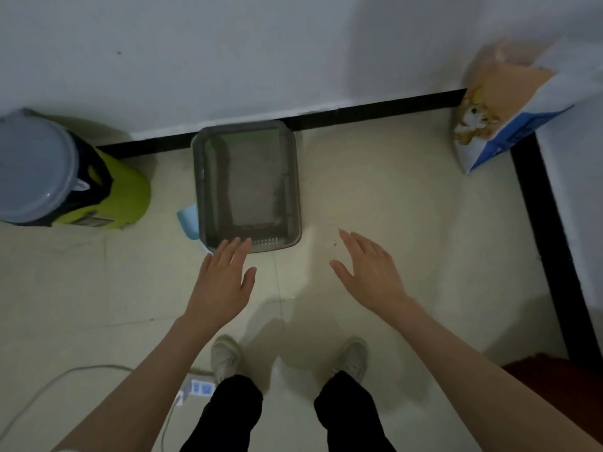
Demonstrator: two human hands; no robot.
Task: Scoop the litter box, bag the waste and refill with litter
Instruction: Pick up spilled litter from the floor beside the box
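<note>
A grey litter box (295, 190) sits on the floor against the wall, with grey litter inside it. A light blue scoop (189, 223) lies on the floor at the box's left side, partly hidden by it. A litter bag (509, 109) with a cat picture leans in the right corner. A green bin (124, 190) with a black bag liner and a grey lid (36, 168) stands at the left. My left hand (222, 282) is stretched out flat, its fingertips over the box's near rim. My right hand (368, 269) hovers flat over the bare floor to the right of the box. Both hands hold nothing.
A white power strip (195, 388) with a cable (49, 386) lies on the floor by my left shoe (225, 357). A black skirting board (375, 110) runs along both walls. A dark red mat (554, 396) shows at the lower right.
</note>
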